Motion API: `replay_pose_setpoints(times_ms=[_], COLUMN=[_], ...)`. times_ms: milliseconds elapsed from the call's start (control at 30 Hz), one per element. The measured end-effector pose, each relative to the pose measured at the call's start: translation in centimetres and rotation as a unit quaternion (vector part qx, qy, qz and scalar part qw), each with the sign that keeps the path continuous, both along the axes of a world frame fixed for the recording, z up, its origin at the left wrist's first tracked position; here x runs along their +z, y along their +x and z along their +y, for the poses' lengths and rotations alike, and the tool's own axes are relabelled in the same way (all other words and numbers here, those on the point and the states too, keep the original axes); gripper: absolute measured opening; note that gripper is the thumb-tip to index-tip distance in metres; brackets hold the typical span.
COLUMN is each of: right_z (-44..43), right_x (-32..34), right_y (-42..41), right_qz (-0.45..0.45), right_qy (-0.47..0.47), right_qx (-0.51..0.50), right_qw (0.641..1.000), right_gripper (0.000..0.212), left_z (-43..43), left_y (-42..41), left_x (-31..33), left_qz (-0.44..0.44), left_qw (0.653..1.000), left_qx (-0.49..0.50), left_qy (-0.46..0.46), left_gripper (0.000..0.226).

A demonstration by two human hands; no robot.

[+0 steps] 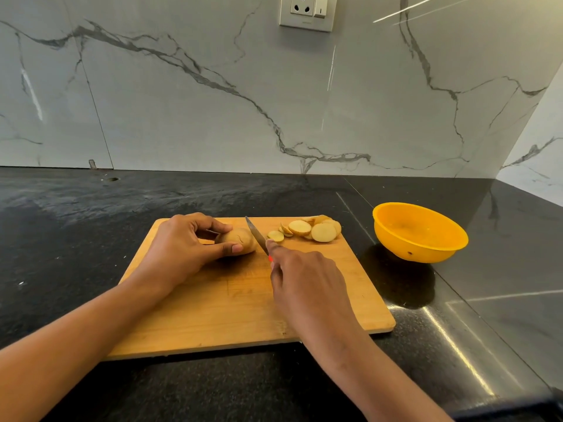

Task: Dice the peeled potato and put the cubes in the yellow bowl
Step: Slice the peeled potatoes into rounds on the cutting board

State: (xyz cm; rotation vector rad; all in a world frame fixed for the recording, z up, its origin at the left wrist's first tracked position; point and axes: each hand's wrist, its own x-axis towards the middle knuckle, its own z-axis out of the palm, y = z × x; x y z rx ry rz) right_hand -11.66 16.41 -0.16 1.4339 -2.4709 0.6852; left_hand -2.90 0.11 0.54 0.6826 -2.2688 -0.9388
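Note:
A potato piece (239,240) lies on the wooden cutting board (231,306). My left hand (182,248) pinches it between thumb and fingers. My right hand (304,287) grips a knife (256,234) whose handle shows a bit of red; the forefinger lies along the blade's back. The blade stands just right of the potato's cut end. Several round potato slices (310,230) are heaped at the board's far right. The yellow bowl (419,231) sits to the right of the board, tilted, with nothing in it.
The board lies on a black stone counter (76,239). A grey marble wall rises behind, with a socket (307,12) high up. A second wall closes the right corner beyond the bowl.

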Motion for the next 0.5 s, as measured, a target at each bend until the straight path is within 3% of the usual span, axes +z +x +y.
replay_pose_setpoints(times_ms=[500], right_z=[-0.55], right_x=[0.54], right_y=[-0.20], right_qz=[0.025], right_qy=[0.023], right_qx=[0.014], right_qw=[0.999], right_gripper=[0.046], left_z=[-0.27], left_y=[-0.12], left_x=[-0.13], left_qz=[-0.010], left_qw=[1.000], left_qx=[0.000], left_qy=[-0.004], left_gripper=[0.050])
